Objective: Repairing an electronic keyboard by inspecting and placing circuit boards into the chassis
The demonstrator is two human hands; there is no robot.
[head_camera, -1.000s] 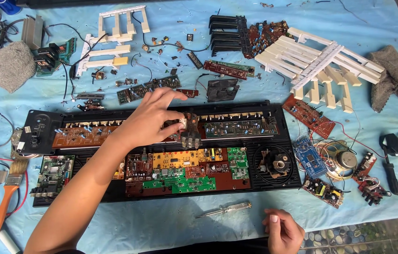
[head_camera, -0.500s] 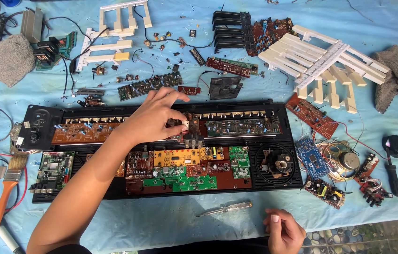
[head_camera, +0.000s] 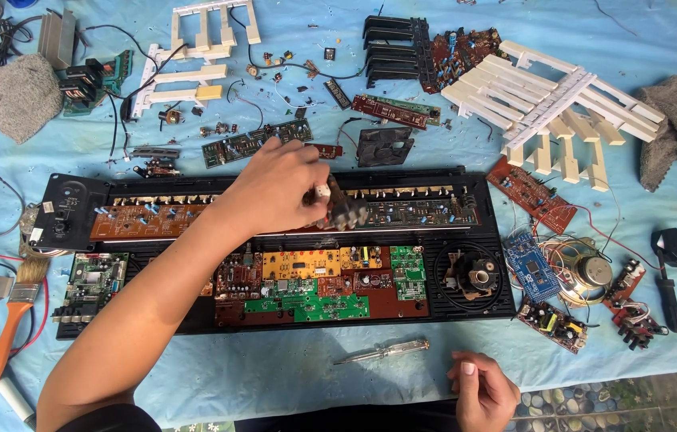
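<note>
Blue cloth covers the table (head_camera: 290,376), strewn with circuit boards and white keys (head_camera: 550,112). From the head view, the left hand (head_camera: 278,188) has lifted off the open black keyboard chassis (head_camera: 74,200) since a moment ago and now pinches a small dark component (head_camera: 345,212) just above the brown board. The right hand (head_camera: 482,392) stays loosely curled, holding nothing, beside the screwdriver (head_camera: 382,350).

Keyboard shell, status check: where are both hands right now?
Left hand over the black keyboard shell, fingers gripping a small dark part. Right hand loosely curled, empty, near table edge beside screwdriver. Nothing blocking.
</note>
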